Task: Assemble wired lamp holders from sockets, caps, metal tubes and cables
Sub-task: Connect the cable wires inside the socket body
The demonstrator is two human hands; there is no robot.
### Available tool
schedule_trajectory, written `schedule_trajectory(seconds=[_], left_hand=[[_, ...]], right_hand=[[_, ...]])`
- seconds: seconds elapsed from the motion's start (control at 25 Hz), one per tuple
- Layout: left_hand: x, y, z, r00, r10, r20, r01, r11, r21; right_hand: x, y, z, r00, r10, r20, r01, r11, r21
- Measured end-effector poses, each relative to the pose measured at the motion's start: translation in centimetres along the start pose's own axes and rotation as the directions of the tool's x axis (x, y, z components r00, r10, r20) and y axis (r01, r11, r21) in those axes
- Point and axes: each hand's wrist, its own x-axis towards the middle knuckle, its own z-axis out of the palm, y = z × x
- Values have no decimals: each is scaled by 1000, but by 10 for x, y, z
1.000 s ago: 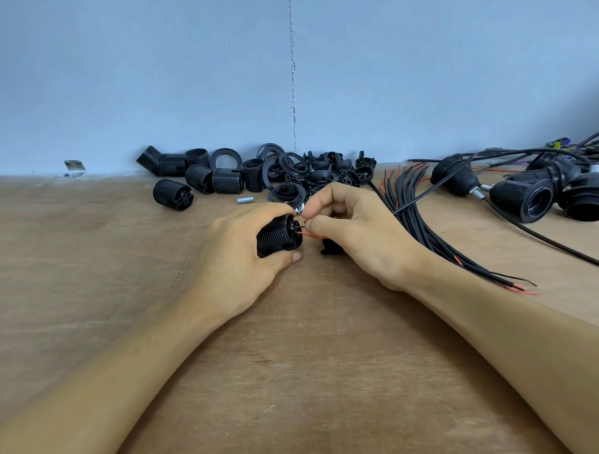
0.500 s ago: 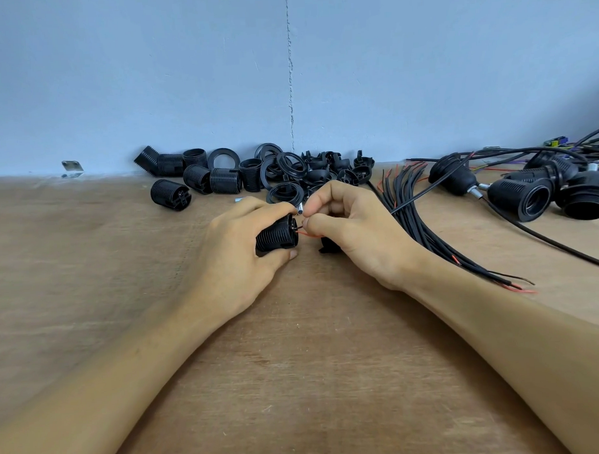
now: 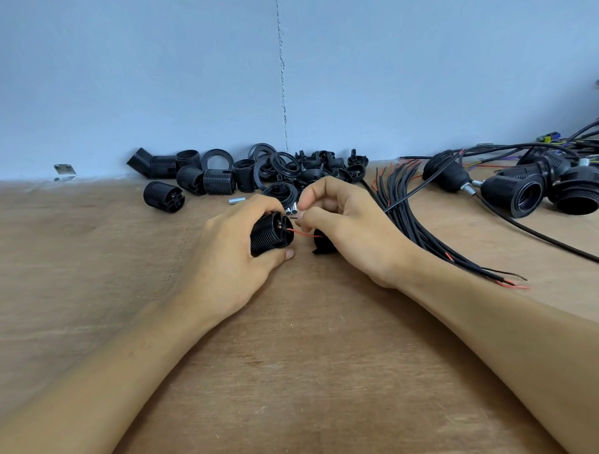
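Observation:
My left hand [image 3: 231, 259] grips a black ribbed socket [image 3: 269, 236] lying on its side on the wooden table [image 3: 313, 379], its terminal end facing right. A thin red wire [image 3: 303, 233] runs from that end to my right hand [image 3: 345, 225], whose thumb and forefinger pinch a wire just right of the socket. A black cap [image 3: 322, 246] sits partly hidden under my right palm. Small metal tubes [image 3: 290, 212] lie right behind the socket. A black cable [image 3: 412, 195] leads away from my right hand to the right.
A heap of black sockets, rings and caps [image 3: 255, 174] lies along the blue wall, with one loose socket [image 3: 163, 196] and a metal tube [image 3: 236, 200] in front. A bundle of black cables [image 3: 417, 229] lies right of my hand. Wired lamp holders [image 3: 514, 194] sit far right.
The red wire now shows longer between socket and right hand, as the hands have drawn slightly apart. The socket's terminal end is more exposed.

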Motion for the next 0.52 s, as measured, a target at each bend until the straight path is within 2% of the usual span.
schedule_trajectory(seconds=[0.28, 0.52], left_hand=[[1, -2, 1, 1000, 23, -5, -23, 1000, 1], [1, -5, 3, 1000, 15, -27, -16, 1000, -10]], right_hand=[[-2, -1, -1, 999, -46, -1, 45, 998, -51], [-8, -2, 6, 981, -185, -63, 157, 939, -306]])
